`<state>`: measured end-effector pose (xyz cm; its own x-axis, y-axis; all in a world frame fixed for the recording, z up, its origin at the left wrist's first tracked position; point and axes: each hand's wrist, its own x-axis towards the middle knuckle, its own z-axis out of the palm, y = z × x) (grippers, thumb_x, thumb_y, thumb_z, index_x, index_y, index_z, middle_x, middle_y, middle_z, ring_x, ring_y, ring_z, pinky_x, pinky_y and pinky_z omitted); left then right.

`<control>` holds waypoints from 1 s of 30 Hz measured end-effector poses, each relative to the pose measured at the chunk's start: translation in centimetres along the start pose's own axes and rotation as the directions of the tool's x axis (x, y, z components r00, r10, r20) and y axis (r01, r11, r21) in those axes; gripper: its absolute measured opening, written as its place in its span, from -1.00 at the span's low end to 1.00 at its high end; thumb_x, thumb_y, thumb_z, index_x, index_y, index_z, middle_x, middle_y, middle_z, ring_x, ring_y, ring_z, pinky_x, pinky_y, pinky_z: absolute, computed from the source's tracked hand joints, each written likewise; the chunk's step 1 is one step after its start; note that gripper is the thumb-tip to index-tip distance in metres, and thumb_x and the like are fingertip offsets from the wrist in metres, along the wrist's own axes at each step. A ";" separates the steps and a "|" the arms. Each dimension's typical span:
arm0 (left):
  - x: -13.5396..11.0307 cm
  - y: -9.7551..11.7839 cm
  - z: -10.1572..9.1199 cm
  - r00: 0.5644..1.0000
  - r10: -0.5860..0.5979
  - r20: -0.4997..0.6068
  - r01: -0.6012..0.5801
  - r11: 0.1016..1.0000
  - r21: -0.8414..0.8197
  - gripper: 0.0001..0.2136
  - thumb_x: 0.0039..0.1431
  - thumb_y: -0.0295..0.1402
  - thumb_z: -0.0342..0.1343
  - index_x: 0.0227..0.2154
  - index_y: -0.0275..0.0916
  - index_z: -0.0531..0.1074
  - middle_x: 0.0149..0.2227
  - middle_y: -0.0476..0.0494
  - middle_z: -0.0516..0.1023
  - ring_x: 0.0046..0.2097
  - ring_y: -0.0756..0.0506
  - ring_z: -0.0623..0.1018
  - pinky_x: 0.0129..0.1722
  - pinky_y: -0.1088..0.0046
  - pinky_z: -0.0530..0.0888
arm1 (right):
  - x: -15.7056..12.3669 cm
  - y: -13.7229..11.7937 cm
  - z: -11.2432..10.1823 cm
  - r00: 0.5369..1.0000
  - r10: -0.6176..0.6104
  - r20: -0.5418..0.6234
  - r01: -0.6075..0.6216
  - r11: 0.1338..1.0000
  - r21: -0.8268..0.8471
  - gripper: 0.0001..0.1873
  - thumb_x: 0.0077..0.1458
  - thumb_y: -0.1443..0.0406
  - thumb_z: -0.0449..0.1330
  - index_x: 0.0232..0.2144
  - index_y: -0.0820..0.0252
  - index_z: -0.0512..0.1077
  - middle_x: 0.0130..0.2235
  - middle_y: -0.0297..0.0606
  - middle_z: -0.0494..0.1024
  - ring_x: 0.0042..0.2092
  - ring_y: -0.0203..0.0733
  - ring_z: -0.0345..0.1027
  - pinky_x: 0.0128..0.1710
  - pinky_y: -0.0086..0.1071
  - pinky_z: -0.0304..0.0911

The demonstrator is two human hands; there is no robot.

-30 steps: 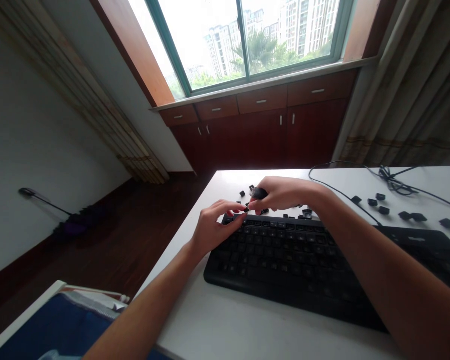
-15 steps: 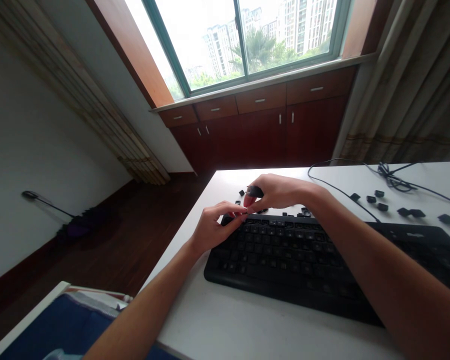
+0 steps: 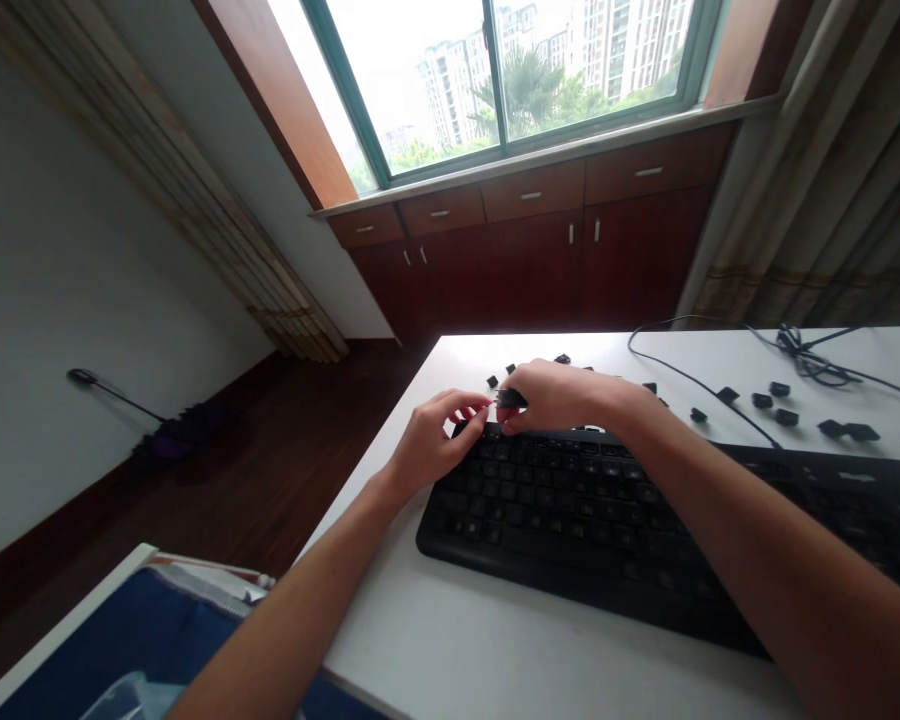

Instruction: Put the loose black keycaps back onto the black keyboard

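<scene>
A black keyboard (image 3: 570, 500) lies on the white table, with many keycaps off its key area. My left hand (image 3: 433, 438) is over its far left corner, thumb and fingertips nearly together in a pinch; whatever is between them is too small to make out. Close beside it, my right hand (image 3: 547, 395) is closed around a small black-handled tool (image 3: 511, 398), whose tip points toward my left fingertips. Its exact kind is unclear. Loose black keycaps lie behind the keyboard, among them one keycap (image 3: 493, 381) near my hands and another keycap (image 3: 698, 415) further right.
A black cable (image 3: 690, 372) runs from the keyboard to a bundled coil (image 3: 810, 360) at the right. The white table's (image 3: 450, 610) left edge is beside my left forearm. A blue cloth-covered item (image 3: 135, 630) stands lower left. A dark umbrella (image 3: 172, 435) lies on the floor.
My hands have drawn slightly apart from their touching position at the keyboard's top left corner. The right hand has uncovered more loose keycaps. The view has shifted a little.
</scene>
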<state>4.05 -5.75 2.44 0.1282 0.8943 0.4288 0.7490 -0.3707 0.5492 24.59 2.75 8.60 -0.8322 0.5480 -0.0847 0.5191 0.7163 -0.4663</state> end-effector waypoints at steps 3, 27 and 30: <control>0.0 0.1 0.0 1.000 0.013 0.012 -0.013 1.000 0.012 -0.86 0.29 -0.34 0.14 -0.15 -0.16 0.55 -0.25 -0.06 0.57 -0.28 -0.01 0.52 -0.41 0.57 0.46 | 0.0 -0.3 0.0 0.999 0.023 0.041 -0.021 0.999 -0.045 -0.71 0.02 0.12 0.34 -0.28 0.19 0.62 -0.39 -0.23 0.59 -0.41 -0.21 0.37 -0.47 -0.41 0.12; 0.1 0.1 -0.1 0.996 0.075 0.051 -0.077 0.996 0.034 -0.87 0.27 -0.42 0.12 -0.17 -0.22 0.52 -0.26 -0.08 0.55 -0.28 -0.02 0.51 -0.30 0.48 0.46 | -0.2 -1.8 0.2 0.997 0.067 0.046 -0.060 0.989 -0.132 -0.71 0.04 0.18 0.30 -0.22 0.25 0.60 -0.33 -0.10 0.60 -0.37 -0.13 0.43 -0.43 -0.37 0.12; 0.1 -0.1 -0.1 0.996 0.080 0.048 -0.081 0.996 0.035 -0.87 0.27 -0.41 0.12 -0.17 -0.22 0.52 -0.25 -0.08 0.54 -0.28 -0.02 0.52 -0.33 0.49 0.45 | -0.1 -1.7 0.2 0.996 0.073 0.042 -0.067 0.990 -0.127 -0.70 0.03 0.15 0.33 -0.24 0.24 0.60 -0.37 -0.13 0.58 -0.40 -0.15 0.40 -0.45 -0.37 0.11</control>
<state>3.96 -5.63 2.49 0.2188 0.8729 0.4361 0.7582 -0.4334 0.4871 23.82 1.40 9.23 -0.7997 0.5799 -0.1554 0.5941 0.7272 -0.3438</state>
